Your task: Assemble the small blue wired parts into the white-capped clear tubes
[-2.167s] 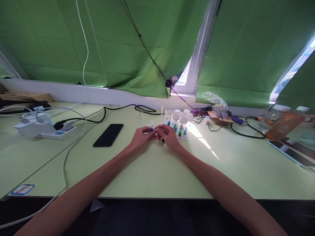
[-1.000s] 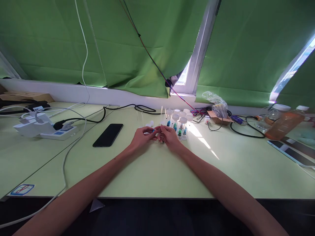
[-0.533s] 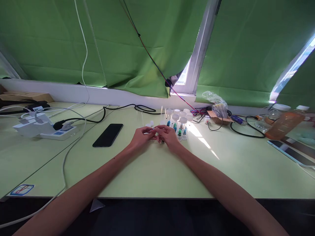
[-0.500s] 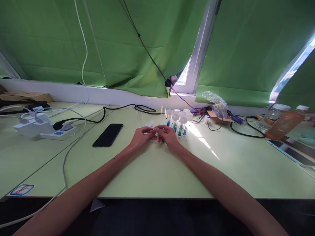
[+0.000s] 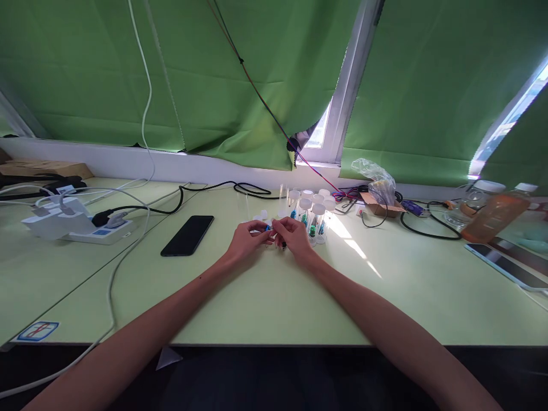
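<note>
My left hand [image 5: 247, 240] is closed in a pinch on a small blue part [image 5: 268, 228]. The fingertips of my right hand [image 5: 294, 238] are pinched right beside it; whatever lies between them is too small to make out. A dark bit shows under the right fingers. Just right of my hands stand several clear tubes with white caps [image 5: 318, 209], holding small green and blue pieces [image 5: 312, 230]. Behind my fingers lie loose white caps [image 5: 264, 214], and an uncapped clear tube [image 5: 283, 197] stands upright near them.
A black phone [image 5: 187, 236] lies left of my hands, with a white power strip [image 5: 103, 233] and cables farther left. At the back right are a small cardboard box [image 5: 379, 205] and a plastic bag. Bottles [image 5: 496, 217] and another phone [image 5: 507, 265] lie far right.
The fingertips have shifted slightly and parted a little, so the blue part now shows more clearly between my hands. The arms and the tubes stay put.
</note>
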`<state>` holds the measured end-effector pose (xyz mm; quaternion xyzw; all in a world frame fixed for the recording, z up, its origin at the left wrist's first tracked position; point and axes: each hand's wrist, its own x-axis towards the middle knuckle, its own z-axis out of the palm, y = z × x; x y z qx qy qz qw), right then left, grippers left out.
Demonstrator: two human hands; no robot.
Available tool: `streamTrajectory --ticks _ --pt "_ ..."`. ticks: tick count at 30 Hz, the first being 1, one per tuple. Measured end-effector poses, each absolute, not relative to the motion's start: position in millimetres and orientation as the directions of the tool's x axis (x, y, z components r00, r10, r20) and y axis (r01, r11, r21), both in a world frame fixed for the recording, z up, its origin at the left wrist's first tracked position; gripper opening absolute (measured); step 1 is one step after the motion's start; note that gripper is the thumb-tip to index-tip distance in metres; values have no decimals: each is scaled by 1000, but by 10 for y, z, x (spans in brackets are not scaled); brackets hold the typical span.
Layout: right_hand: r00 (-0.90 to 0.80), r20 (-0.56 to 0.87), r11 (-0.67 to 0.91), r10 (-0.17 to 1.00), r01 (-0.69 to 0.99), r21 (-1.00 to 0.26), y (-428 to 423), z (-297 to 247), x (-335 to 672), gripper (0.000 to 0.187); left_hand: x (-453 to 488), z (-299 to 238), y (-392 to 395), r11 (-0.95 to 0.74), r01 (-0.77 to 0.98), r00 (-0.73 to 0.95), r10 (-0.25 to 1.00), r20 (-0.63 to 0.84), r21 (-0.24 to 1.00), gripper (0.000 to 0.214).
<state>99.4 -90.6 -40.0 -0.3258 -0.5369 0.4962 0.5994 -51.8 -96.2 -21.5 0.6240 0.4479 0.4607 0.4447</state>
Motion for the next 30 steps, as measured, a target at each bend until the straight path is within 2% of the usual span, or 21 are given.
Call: streamTrajectory --ticks 9,20,30 --pt "-129 264 213 956 -314 -925 -916 -370 995 46 -526 -235 -950 -225 144 194 961 196 964 48" --pt "-234 243 120 941 -442 -889 -904 -408 1036 41 -500 -175 -968 -169 88 138 978 156 982 53" --pt "-207 270 181 940 -369 -912 -966 -364 1005 37 -523 -223 -935 -159 30 197 969 150 987 48"
